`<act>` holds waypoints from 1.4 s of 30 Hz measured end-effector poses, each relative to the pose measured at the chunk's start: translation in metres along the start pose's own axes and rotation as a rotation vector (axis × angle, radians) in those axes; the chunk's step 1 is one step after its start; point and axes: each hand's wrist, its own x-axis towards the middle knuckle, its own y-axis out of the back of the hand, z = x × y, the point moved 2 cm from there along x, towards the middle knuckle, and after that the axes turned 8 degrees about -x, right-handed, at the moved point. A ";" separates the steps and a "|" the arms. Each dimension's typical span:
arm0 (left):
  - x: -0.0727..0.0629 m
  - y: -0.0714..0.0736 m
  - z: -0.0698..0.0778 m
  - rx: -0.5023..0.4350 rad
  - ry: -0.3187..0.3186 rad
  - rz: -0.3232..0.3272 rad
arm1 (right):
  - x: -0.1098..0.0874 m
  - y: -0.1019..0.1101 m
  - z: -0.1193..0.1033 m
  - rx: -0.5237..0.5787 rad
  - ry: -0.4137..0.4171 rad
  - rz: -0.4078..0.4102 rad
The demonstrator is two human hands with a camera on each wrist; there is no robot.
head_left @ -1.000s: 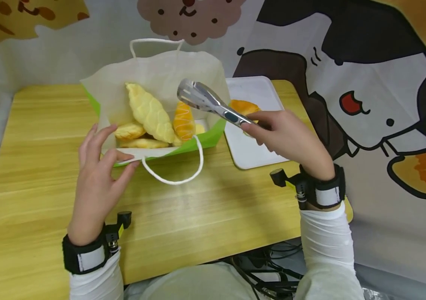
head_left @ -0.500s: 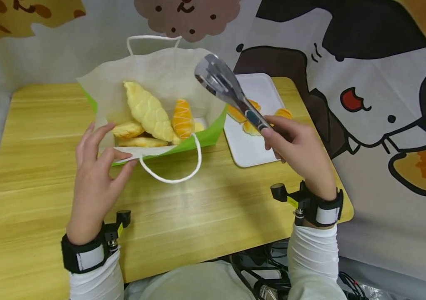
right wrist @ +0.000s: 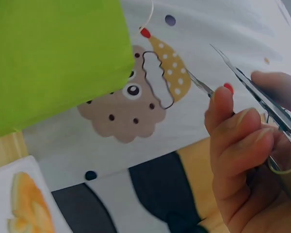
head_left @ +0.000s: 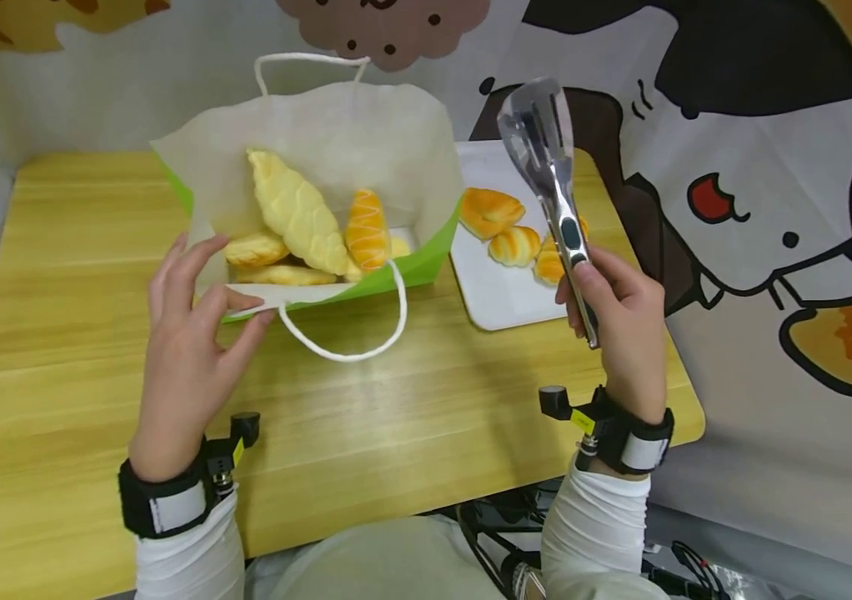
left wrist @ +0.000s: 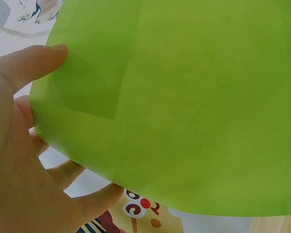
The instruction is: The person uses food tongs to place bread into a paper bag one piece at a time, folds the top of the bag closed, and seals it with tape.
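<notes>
In the head view a green paper bag point(head_left: 426, 260) with a pale inside gapes toward me, holding several breads: a braided loaf point(head_left: 297, 212), an orange iced bread point(head_left: 368, 232) and flatter ones below. My left hand point(head_left: 189, 333) pinches the bag's near rim between thumb and fingers; the left wrist view shows the thumb against the green side point(left wrist: 174, 97). My right hand point(head_left: 624, 312) grips metal tongs point(head_left: 557, 200), head pointing up and away, over the right part of the white tray point(head_left: 493, 304). In the right wrist view the tongs' arms point(right wrist: 264, 99) stand apart with nothing between them.
On the tray lie a golden bun point(head_left: 489, 212), a small striped roll point(head_left: 514, 246) and another roll point(head_left: 548, 262) partly behind the tongs. White cord handles point(head_left: 347, 357) rise from the bag. A printed cloth point(head_left: 741, 158) hangs behind the wooden table point(head_left: 366, 433).
My right hand has drawn back from over the bag toward the right, swinging the tongs from pointing left to upright over the tray. The left hand stays at the bag's rim.
</notes>
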 end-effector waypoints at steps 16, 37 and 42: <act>0.003 -0.001 0.002 0.002 0.006 -0.008 | -0.014 0.002 0.056 0.114 -0.180 0.209; 0.002 0.000 0.000 0.024 -0.002 -0.029 | -0.041 0.025 0.135 0.009 -0.601 0.211; 0.002 -0.001 -0.001 0.032 -0.004 -0.025 | -0.046 0.032 0.147 0.013 -0.673 0.230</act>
